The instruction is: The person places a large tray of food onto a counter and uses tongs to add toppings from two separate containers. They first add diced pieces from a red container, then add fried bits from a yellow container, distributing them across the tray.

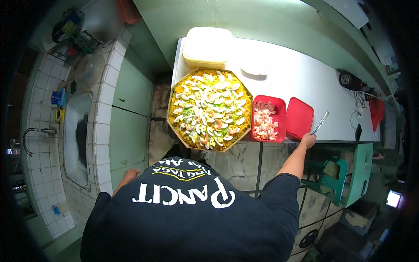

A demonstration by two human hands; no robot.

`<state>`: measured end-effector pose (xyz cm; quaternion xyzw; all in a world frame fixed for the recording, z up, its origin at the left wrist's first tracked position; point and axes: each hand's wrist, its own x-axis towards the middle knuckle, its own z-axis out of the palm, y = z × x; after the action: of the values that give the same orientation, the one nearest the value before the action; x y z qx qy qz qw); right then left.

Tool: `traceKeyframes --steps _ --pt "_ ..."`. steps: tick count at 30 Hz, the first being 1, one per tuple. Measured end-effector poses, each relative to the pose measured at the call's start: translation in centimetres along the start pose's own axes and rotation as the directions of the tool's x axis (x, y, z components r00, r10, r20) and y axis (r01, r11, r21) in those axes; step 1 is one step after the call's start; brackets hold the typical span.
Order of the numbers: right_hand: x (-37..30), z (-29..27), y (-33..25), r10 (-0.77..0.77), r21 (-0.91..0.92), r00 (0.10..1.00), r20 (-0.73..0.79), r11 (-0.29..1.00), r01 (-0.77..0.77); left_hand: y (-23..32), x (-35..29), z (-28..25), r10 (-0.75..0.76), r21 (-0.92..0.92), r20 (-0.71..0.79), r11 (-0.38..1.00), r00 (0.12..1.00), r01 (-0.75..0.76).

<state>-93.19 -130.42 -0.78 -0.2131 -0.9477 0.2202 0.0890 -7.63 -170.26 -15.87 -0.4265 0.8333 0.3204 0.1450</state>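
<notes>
My right hand (308, 140) is closed round the handle end of a pair of metal tongs (321, 122), their tips pointing away to the far right. It is just off the near right corner of a red lid (299, 117). To the left of the lid is a red plastic container (280, 118) of peeled pink shrimp (264, 122). A large octagonal tray (175, 134) holds yellow noodles topped with egg slices (209, 109), greens and shrimp. My left hand (132, 174) hangs low beside the green cabinet; its fingers are too small to read.
On the white table (301, 83), a pale yellow lidded tub (207, 46) stands behind the tray, with a white round item (254, 70) nearby. A dark device (350, 80) with cords lies at the far right. Left is a tiled counter with a sink (78, 144); a green stool (334, 177) stands right.
</notes>
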Motion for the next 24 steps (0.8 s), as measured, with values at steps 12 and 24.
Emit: traceKeyframes --steps 12,24 --pt "1.3 -4.4 -0.4 -0.245 0.204 0.938 -0.246 0.933 0.297 7.2 4.7 -3.4 -0.321 -0.584 0.188 0.723 0.928 0.368" --pt "-13.3 -8.8 -4.4 -0.716 0.212 0.521 -0.465 0.482 0.850 4.6 8.8 0.3 -0.262 -0.533 0.249 0.766 0.932 0.358"
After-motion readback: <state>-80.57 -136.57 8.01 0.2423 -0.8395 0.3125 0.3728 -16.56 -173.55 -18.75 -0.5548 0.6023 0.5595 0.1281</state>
